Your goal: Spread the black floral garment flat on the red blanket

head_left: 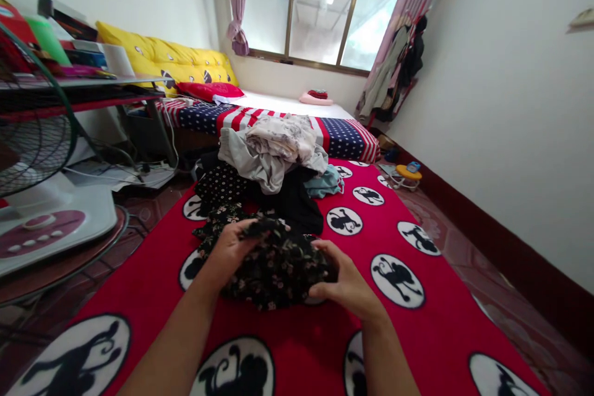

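Note:
A black garment with a small flower print lies bunched between my two hands. Its exact kind cannot be told. My left hand grips its upper left edge, fingers closed on the cloth. At the right edge, my right hand holds the fabric between thumb and fingers. Just beyond is a heap of clothes: a pale grey garment, a cream patterned one, a black one with white dots, a plain black one and a light blue one.
Under the clothes spreads a red blanket with monkey figures in white circles. A fan stands at left, beside a cluttered desk. Behind is a bed with a flag-patterned cover. A small yellow stool sits at right.

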A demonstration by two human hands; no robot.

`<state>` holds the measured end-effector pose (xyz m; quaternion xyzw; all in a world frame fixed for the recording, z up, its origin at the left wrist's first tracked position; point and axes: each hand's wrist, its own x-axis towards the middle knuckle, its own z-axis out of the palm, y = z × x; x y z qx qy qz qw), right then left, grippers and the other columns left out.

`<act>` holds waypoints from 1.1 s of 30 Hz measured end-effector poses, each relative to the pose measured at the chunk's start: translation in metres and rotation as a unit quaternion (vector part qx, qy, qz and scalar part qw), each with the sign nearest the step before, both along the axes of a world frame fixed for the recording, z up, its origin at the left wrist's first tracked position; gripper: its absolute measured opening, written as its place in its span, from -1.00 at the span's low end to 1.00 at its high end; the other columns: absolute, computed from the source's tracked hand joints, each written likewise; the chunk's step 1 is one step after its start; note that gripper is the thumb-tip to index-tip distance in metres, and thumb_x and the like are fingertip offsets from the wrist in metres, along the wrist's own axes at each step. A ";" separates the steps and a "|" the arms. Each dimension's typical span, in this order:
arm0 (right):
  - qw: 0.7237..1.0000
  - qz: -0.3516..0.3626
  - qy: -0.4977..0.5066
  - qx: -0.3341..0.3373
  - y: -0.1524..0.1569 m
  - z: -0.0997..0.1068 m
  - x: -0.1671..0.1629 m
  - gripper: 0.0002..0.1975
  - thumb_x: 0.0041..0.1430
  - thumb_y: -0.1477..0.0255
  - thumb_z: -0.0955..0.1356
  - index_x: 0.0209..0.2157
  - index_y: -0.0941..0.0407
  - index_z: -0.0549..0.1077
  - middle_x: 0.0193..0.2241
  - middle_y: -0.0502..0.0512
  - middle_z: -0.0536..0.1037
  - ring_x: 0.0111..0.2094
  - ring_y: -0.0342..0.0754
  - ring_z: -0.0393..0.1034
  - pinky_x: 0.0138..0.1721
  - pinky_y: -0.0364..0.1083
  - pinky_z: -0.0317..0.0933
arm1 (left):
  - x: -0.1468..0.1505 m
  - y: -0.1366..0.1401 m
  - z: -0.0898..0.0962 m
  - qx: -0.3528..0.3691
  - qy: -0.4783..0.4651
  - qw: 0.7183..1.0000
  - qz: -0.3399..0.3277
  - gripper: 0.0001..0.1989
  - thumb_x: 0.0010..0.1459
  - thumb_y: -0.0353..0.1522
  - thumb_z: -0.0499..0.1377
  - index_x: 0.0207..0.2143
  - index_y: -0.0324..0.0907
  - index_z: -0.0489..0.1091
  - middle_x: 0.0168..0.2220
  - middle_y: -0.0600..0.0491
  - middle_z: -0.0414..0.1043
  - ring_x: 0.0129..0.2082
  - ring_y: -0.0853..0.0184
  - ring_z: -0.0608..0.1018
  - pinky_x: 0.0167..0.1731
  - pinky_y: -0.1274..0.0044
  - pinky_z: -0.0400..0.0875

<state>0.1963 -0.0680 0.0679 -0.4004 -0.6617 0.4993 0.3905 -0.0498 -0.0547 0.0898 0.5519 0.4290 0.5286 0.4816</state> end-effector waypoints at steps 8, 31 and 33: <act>0.981 0.100 0.136 -0.097 -0.024 0.000 -0.013 -0.65 -0.07 0.20 0.47 -0.27 0.13 0.56 -0.38 0.07 0.58 -0.36 0.03 0.46 -0.31 -0.05 0.32 | -0.018 -0.001 0.012 -0.156 -0.361 0.888 0.236 -0.66 0.06 -0.20 0.17 -0.14 -0.15 0.48 -0.27 0.02 0.58 -0.18 0.15 0.59 -0.19 0.36 0.51; 0.953 -0.193 -0.150 0.178 0.013 -0.032 -0.014 -0.24 -0.11 0.65 0.29 0.17 -0.08 0.25 0.21 0.08 0.21 -0.32 -0.15 0.38 -0.27 -0.11 0.31 | 0.010 0.013 -0.043 0.142 0.390 0.905 -0.090 -0.18 -0.32 -0.35 0.44 0.10 0.08 0.36 0.19 0.00 0.28 0.18 0.06 0.31 0.18 0.23 0.15; 0.945 -0.188 -0.207 0.170 0.014 -0.034 -0.013 -0.38 -0.13 0.66 0.30 0.03 -0.01 0.41 0.06 0.09 0.36 -0.28 -0.11 0.37 -0.22 -0.09 0.28 | 0.011 0.016 -0.048 0.132 0.367 0.917 -0.083 -0.40 -0.19 -0.39 0.38 0.00 0.07 0.46 0.13 0.01 0.37 0.13 0.08 0.37 0.16 0.24 0.17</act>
